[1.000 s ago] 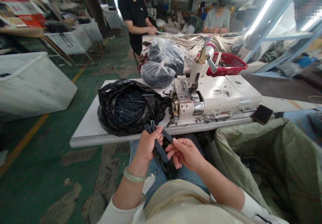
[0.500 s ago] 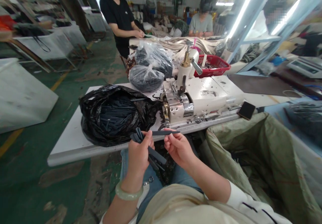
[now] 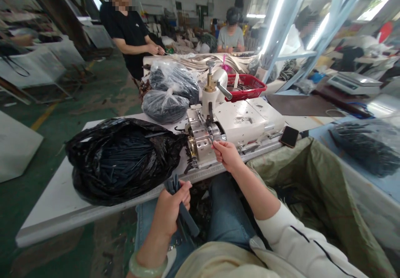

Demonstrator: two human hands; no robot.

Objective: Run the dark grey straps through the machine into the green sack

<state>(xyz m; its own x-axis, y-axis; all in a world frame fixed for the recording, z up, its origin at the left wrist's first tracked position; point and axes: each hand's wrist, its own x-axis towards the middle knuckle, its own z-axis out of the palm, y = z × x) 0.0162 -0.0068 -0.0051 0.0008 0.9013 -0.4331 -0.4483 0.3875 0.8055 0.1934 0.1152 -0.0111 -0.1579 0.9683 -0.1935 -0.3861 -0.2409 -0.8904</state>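
My left hand (image 3: 171, 206) is closed round a bunch of dark strips (image 3: 188, 220), held over my lap in front of the table edge. My right hand (image 3: 227, 155) pinches one dark strip (image 3: 211, 139) at the front of a white and metal machine (image 3: 206, 134); the strip's far end reaches in beside the metal roller and presser. Left of the machine lies an open black plastic bag (image 3: 86, 178) filled with many similar dark strips (image 3: 125, 155).
Clear bags of dark pieces (image 3: 167, 105) and a red basket (image 3: 250, 87) stand behind the machine. A phone (image 3: 289, 136) lies at the table's right end, above a large green sack (image 3: 328, 186). Two people (image 3: 125, 28) work at the far table.
My right hand has moved away from my left, forward to the machine, carrying one strip. My left hand keeps its bunch, slightly lower. The view has shifted to the right.
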